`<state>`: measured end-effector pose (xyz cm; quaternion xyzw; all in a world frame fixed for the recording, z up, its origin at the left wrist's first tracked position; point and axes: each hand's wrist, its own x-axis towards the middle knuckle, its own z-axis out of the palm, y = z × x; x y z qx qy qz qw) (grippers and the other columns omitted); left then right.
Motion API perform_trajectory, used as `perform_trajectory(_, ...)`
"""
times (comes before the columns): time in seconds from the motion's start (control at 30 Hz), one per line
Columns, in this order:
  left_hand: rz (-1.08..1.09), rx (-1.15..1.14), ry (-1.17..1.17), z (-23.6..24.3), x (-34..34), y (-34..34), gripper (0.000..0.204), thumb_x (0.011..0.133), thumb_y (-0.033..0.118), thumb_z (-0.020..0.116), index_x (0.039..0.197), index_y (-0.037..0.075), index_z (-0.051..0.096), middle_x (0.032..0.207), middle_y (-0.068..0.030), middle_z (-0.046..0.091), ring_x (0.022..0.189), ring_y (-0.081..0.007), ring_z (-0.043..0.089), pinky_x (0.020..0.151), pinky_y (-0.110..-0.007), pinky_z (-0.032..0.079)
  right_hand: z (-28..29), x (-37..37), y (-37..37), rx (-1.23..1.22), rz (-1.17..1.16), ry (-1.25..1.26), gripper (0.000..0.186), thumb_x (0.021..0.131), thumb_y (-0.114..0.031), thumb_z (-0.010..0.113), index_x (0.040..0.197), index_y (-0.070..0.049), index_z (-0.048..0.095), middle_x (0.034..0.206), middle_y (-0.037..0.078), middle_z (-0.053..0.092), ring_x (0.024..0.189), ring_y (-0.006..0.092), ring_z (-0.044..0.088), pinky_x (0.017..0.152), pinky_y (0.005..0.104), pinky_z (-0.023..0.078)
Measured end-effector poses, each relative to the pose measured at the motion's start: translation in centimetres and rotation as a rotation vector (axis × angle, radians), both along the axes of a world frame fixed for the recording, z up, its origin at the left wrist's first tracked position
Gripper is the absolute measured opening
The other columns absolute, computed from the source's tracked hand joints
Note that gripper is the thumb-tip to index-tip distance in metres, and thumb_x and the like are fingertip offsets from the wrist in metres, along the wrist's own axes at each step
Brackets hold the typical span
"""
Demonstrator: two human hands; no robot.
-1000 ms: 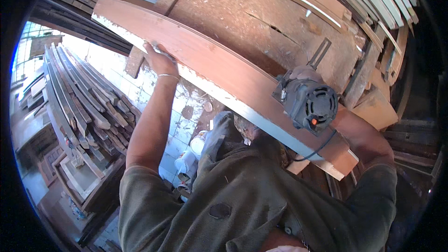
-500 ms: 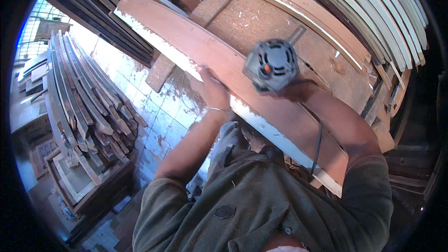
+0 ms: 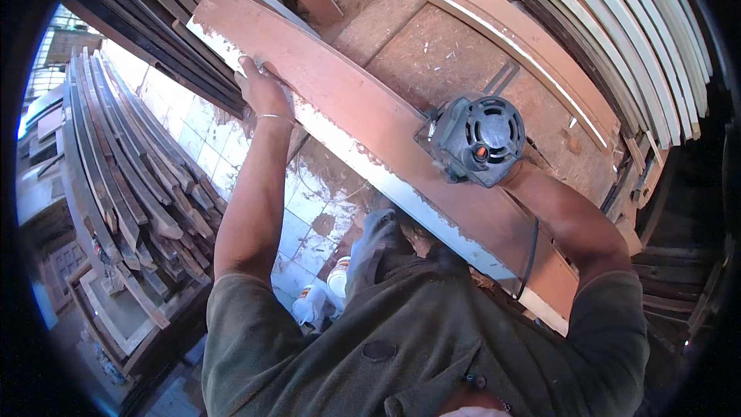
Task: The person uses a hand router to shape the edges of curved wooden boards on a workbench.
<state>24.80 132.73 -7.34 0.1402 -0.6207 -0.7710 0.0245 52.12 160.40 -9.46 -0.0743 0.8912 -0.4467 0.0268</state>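
Observation:
A long reddish-brown wooden board, its near edge patchy white, lies diagonally before me. My left hand grips that edge near the far left end, with fingers over the top face. Toward the right part of the board stands a grey power tool with a round, vented motor housing and an orange spot; its exact kind is unclear. My right hand is closed on it, most of its fingers hidden behind the housing. A dark cord crosses the board beside my right forearm.
A dusty wooden worktop with shavings lies beyond the board. Another brown board and stacked pale strips line the far right. Piled wooden lengths stand at left. White tubs sit on the tiled floor.
My left hand has slid along the board's edge toward its far left end. The power tool and my right hand have shifted right and slightly nearer me.

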Motion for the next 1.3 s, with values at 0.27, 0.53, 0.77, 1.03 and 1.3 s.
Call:
perform_trajectory(0.27,0.011,-0.101,0.075,0.8,0.5,0.5,0.064,0.106,0.039,0.043,0.145,-0.010,0.031,0.142,-0.0192,0.045,0.125,-0.0256,0.050,0.108,-0.036,0.041,1.2,-7.6,-2.9,0.000,0.040,-0.010,0.051,0.079,-0.040,0.081,0.121,-0.018,0.064,0.123,0.000,0.066,0.118,0.0170,0.058,0.106,0.0391,0.044)
perform_trajectory(0.53,0.006,-0.148,0.139,-1.6,0.4,0.0,0.054,0.107,0.024,0.042,0.149,-0.007,0.029,0.139,-0.0191,0.048,0.122,-0.0244,0.052,0.105,-0.036,0.042,2.9,-16.7,-6.4,-0.254,-0.022,-0.281,0.051,0.076,-0.042,0.083,0.117,-0.017,0.066,0.118,-0.001,0.069,0.111,0.0168,0.063,0.100,0.0405,0.048)
perform_trajectory(0.77,0.025,-0.578,0.161,-1.2,1.4,0.0,0.067,0.102,0.033,0.049,0.146,-0.012,0.029,0.147,-0.0322,0.035,0.137,-0.0440,0.032,0.118,-0.050,0.019,5.4,-24.8,-10.2,-0.543,-0.091,-0.061,0.045,0.073,-0.023,0.085,0.112,-0.011,0.065,0.110,0.005,0.069,0.100,0.0180,0.065,0.090,0.0346,0.053)
perform_trajectory(1.03,-0.039,-0.680,0.133,-1.2,2.4,-0.3,0.077,0.101,0.033,0.051,0.150,-0.014,0.016,0.153,-0.0395,0.017,0.142,-0.0525,0.020,0.119,-0.055,0.015,6.9,-34.0,-13.8,-0.365,-0.187,0.006,0.063,0.065,-0.022,0.087,0.118,-0.007,0.057,0.105,0.007,0.069,0.097,0.0202,0.066,0.089,0.0347,0.052)
perform_trajectory(1.3,-0.051,-0.673,0.114,-1.1,2.8,-0.2,0.081,0.100,0.033,0.054,0.151,-0.014,0.013,0.151,-0.0425,0.015,0.140,-0.0550,0.021,0.117,-0.056,0.016,5.3,-43.9,-16.5,-0.385,-0.120,0.095,0.072,0.060,-0.023,0.087,0.121,-0.005,0.053,0.107,0.008,0.069,0.097,0.0207,0.067,0.088,0.0355,0.053)
